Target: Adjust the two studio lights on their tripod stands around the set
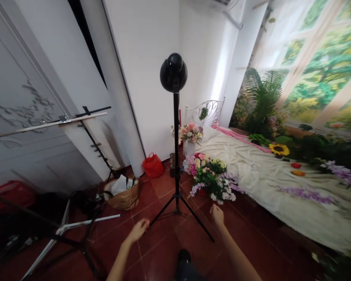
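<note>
A black light stand (176, 148) with a round black lamp head (173, 73) rises upright in the middle of the head view, its tripod legs spread on the floor. My left hand (139, 230) is low on the left, fingers curled in, and it overlaps the end of the stand's left leg in view; contact cannot be made out. To the right, my right hand (217, 215) is loosely closed with nothing visible in it. It appears just below the bunch of artificial flowers (210, 175) and apart from the stand's right leg.
A flower-strewn bed (260, 179) with cream cloth fills the right side. Left of the stand are a red bag (153, 166), a woven bag (123, 198) and white stand legs (90, 221). My shoe (184, 255) shows on the red tile floor (160, 246).
</note>
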`<state>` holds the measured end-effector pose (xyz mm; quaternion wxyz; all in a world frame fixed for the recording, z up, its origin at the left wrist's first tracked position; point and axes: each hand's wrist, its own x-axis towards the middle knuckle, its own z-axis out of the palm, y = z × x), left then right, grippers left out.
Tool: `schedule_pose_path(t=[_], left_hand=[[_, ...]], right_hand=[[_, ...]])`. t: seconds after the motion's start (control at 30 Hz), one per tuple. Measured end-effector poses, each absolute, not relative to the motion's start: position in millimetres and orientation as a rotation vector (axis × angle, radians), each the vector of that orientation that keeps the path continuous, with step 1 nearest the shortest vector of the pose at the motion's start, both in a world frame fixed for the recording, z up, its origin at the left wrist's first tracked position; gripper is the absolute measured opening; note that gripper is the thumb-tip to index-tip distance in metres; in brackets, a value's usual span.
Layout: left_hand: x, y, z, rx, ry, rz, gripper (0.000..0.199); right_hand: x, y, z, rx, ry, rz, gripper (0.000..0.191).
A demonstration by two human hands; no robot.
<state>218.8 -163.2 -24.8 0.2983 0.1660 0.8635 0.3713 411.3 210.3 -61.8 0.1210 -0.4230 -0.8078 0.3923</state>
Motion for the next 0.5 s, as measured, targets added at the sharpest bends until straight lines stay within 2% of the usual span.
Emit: schedule_pose_path(t=[0.1, 0.27, 0.37, 0.5], left_hand=[[147, -56, 7, 0.655, 2.225, 1.246, 0.067], [66, 84, 73, 0.866, 2.189, 1.574, 0.058], [40, 132, 111, 0.953, 2.177, 1.726, 0.053], [32, 164, 145, 1.066, 2.117, 1.836, 0.048]], right_hand=[[337, 243, -42, -1.134, -2.399, 1.194, 0.045], [234, 264, -19, -1.005, -2.468, 1.245, 0.029], [191, 262, -8, -0.992, -2.484, 1.272, 0.015], [157, 256, 2, -1.056, -2.433, 1.367, 0.023]])
